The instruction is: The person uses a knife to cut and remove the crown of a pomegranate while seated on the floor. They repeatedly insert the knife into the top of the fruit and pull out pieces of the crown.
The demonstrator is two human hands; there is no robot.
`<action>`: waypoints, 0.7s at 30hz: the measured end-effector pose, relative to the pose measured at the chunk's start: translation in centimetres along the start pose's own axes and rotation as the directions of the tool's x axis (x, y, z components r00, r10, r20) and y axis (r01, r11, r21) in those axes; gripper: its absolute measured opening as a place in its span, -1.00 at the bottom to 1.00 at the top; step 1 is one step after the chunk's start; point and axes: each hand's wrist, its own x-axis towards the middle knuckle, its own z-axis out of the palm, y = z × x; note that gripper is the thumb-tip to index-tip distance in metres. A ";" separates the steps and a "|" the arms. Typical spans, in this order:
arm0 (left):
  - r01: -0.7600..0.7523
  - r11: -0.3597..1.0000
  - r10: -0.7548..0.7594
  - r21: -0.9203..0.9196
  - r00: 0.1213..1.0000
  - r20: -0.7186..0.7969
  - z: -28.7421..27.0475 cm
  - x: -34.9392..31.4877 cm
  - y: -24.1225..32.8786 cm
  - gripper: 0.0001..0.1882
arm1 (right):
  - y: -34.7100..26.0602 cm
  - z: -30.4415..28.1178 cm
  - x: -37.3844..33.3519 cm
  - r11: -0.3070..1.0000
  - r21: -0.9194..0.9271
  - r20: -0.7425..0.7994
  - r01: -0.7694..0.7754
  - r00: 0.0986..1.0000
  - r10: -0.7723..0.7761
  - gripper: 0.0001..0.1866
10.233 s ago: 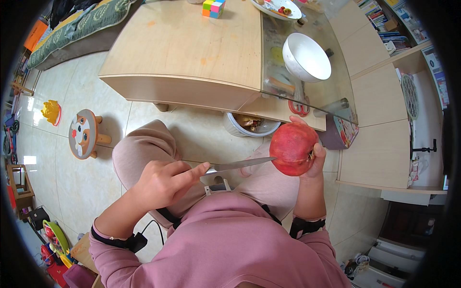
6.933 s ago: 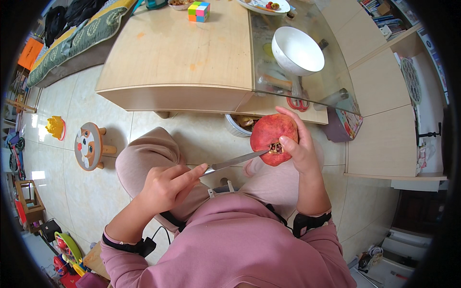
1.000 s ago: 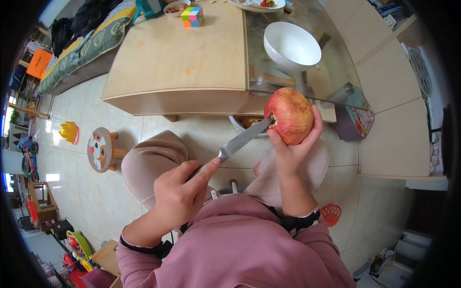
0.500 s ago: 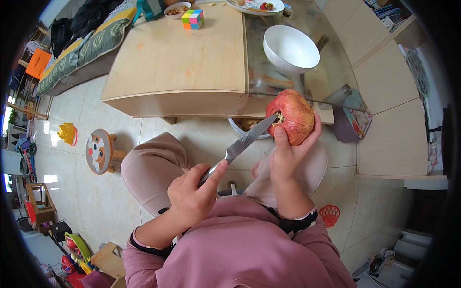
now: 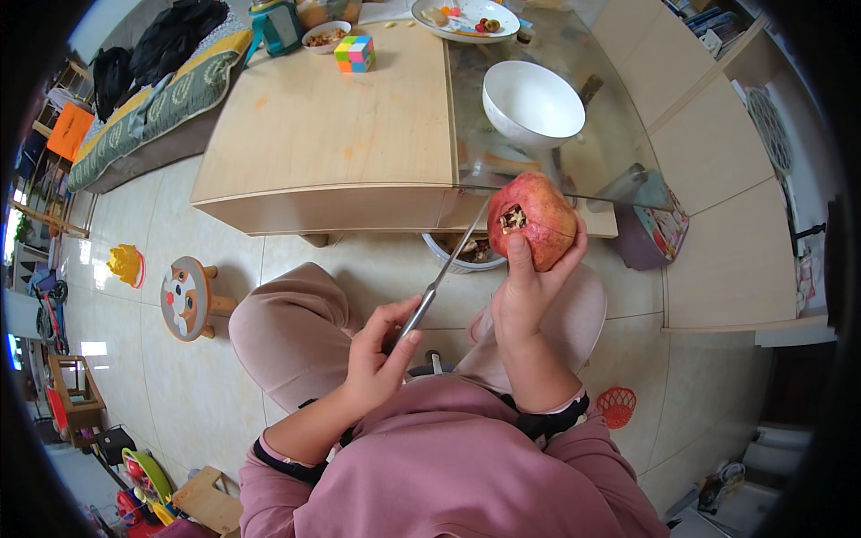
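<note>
Round, leathery red pomegranate (image 5: 538,220) gripped in right hand (image 5: 529,287).
Left hand (image 5: 381,354) closed around slim steel knife (image 5: 444,273); tip apparently at the cut crown.

red pomegranate (image 5: 536,220), silver knife (image 5: 441,278), white bowl (image 5: 533,105), multicoloured cube (image 5: 354,53), pink sleeves (image 5: 448,484)

One pomegranate (image 5: 535,220) and one knife (image 5: 444,278) sit at the frame's centre, held by two hands, left (image 5: 377,359) and right (image 5: 529,282). On the counter (image 5: 332,134) in the upper half are one large white bowl (image 5: 532,103), one small bowl (image 5: 325,36), one plate (image 5: 464,16) and one colour cube (image 5: 354,52). One more bowl (image 5: 462,254) sits under the counter's edge, and one round stool (image 5: 186,297) stands at left.
</note>
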 end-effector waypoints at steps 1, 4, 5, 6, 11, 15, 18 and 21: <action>0.068 0.990 -0.067 -0.121 0.998 0.014 -0.3 -0.3 0.3 -0.61 | 0.0 -0.1 0.1 1.000 -0.010 0.003 0.018 1.000 -0.018 -0.07; 0.020 0.999 -0.018 -0.040 0.999 0.031 -1.3 -0.3 1.2 -0.59 | 0.0 -0.5 0.4 0.996 -0.082 -0.005 0.039 0.999 -0.040 0.06; -0.081 0.989 0.075 0.125 0.996 0.058 -1.8 0.0 1.6 -0.59 | 0.0 -0.6 0.5 0.993 -0.098 0.002 0.066 0.998 -0.066 0.07; -0.201 0.942 0.181 0.270 0.979 0.097 -2.1 0.4 2.0 -0.59 | 0.1 -0.7 0.6 0.989 -0.113 0.010 0.091 0.996 -0.091 0.08; -0.275 0.844 0.221 0.460 0.960 0.169 -2.2 1.1 4.1 -0.53 | 0.0 -1.0 0.7 0.966 -0.186 0.047 0.180 0.984 -0.174 0.13; -0.271 0.829 0.213 0.490 0.962 0.171 -1.6 1.4 5.3 -0.49 | 0.0 -1.2 0.8 0.940 -0.242 0.071 0.242 0.970 -0.231 0.14; -0.264 0.804 0.194 0.533 0.963 0.185 -1.5 1.7 6.1 -0.49 | -0.1 -1.2 0.9 0.936 -0.238 0.070 0.260 0.966 -0.250 0.14; -0.255 0.782 0.167 0.569 0.965 0.202 -1.7 1.9 7.0 -0.48 | 0.0 -1.3 1.0 0.928 -0.249 0.070 0.277 0.961 -0.268 0.15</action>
